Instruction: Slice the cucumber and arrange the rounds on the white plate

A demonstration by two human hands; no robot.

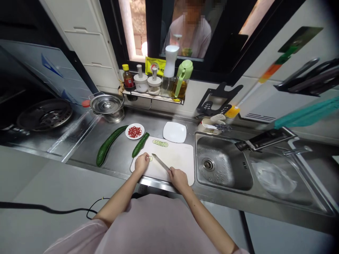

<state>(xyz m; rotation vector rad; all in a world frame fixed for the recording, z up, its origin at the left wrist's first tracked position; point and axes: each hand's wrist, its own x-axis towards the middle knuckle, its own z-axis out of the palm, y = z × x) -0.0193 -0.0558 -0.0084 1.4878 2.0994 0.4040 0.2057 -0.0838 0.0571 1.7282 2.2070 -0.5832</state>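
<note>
Packet (156, 64), yellow, is too blurred to read; right hand (180, 179) clasps knife (162, 163), grip of left hand (142, 163) unclear.

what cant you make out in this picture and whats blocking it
All in the head view:
Knife: its handle is hidden inside the right hand.
Left hand: whether the fingertips grip the cucumber slice is too small to tell.
Red-labelled bottle: its print is too small to read.
Dark items at upper right: blurred, and cut off by the right edge.
</note>
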